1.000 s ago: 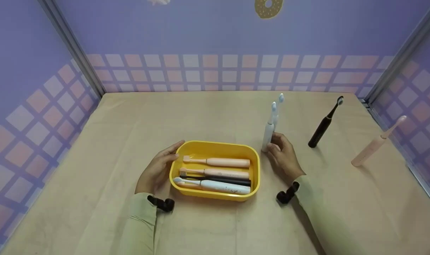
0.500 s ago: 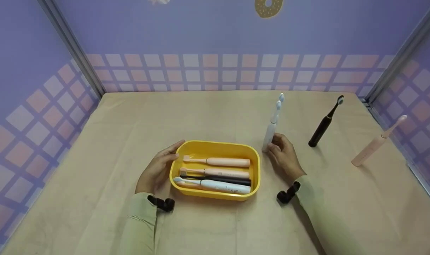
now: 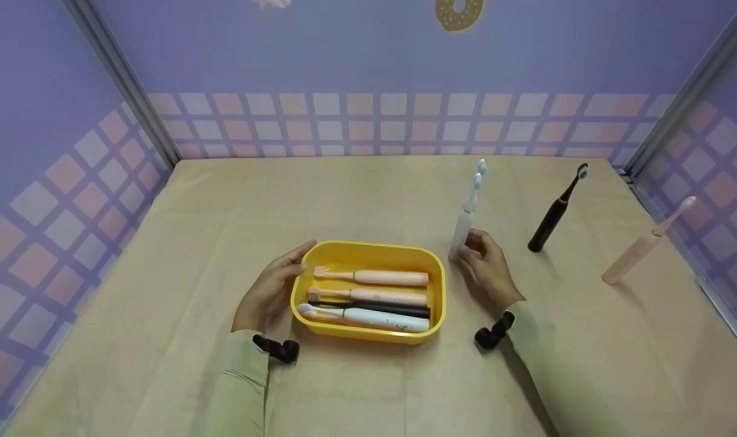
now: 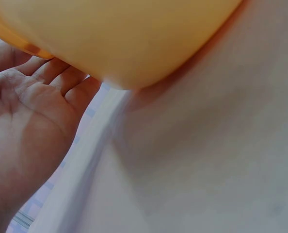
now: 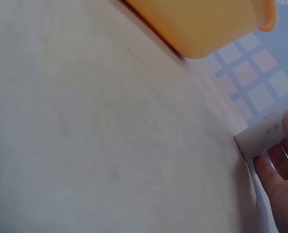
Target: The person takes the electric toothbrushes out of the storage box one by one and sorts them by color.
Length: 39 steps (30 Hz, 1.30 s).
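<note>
My right hand [image 3: 488, 267] pinches a white electric toothbrush [image 3: 463, 227] low on its handle, thumb on the near side. The brush stands upright, and its base [image 5: 253, 143] is right at the tabletop in the right wrist view. Directly behind it rises a second white electric toothbrush [image 3: 481, 167], mostly hidden. On the other side, my left hand [image 3: 275, 282] holds the left end of a yellow plastic bin [image 3: 368, 337], thumb at the rim and fingers [image 4: 56, 77] along the outer wall. Inside lie several electric toothbrushes: pink ones [image 3: 392, 278], a black one [image 3: 404, 310] and a white one [image 3: 386, 319].
To the right, a black electric toothbrush [image 3: 549, 224] and a pink electric toothbrush [image 3: 635, 258] stand upright on the cloth-covered table [image 3: 344, 388]. Purple walls with a tile pattern [image 3: 392, 121] enclose the back and sides.
The head of the white toothbrush in my right hand has shifted slightly right, lining up with the one behind it. My left hand and the bin have stayed still.
</note>
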{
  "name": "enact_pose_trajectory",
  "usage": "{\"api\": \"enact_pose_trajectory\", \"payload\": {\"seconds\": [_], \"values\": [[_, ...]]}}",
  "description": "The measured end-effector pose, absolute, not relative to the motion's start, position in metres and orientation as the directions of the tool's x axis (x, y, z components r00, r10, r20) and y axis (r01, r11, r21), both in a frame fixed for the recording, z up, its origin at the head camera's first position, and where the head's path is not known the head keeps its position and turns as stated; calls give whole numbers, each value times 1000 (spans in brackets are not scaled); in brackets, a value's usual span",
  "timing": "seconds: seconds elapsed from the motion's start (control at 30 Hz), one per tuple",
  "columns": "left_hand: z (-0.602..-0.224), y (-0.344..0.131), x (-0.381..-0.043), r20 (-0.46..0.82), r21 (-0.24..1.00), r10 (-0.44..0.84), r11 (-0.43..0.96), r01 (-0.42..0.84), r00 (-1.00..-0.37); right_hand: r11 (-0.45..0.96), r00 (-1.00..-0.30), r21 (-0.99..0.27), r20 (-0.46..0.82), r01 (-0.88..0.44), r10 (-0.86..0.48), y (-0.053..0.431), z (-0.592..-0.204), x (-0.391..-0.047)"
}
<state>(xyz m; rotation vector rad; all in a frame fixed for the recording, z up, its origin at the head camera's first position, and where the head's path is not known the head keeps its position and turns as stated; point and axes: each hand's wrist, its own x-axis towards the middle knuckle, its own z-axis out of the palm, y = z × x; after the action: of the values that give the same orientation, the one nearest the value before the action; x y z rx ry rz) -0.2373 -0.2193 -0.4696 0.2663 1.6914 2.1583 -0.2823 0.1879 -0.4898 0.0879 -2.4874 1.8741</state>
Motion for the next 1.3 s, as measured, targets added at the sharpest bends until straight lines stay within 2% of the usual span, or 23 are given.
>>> {"api": "enact_pose_trajectory", "payload": {"seconds": [0.33,0.63,0.83,1.07,1.3], "values": [[-470,-220,-237,-87,959,413,-211,-188,-907,268,-1000,-963,-29,27,-6,189,-484,-280],[-471,-219,-237,-93,962,397,-202,-186,-913,245,-999,-969,-35,42,33,192,-485,-278],[-470,-219,-237,-97,958,405,-208,-195,-909,199,-996,-980,-5,22,84,195,-482,-274],[-469,-218,-236,-113,954,392,-214,-210,-913,179,-975,-974,165,-139,146,197,-482,-270],[-469,-218,-236,-107,954,392,-219,-206,-914,189,-969,-973,166,-130,185,194,-478,-263]]}}
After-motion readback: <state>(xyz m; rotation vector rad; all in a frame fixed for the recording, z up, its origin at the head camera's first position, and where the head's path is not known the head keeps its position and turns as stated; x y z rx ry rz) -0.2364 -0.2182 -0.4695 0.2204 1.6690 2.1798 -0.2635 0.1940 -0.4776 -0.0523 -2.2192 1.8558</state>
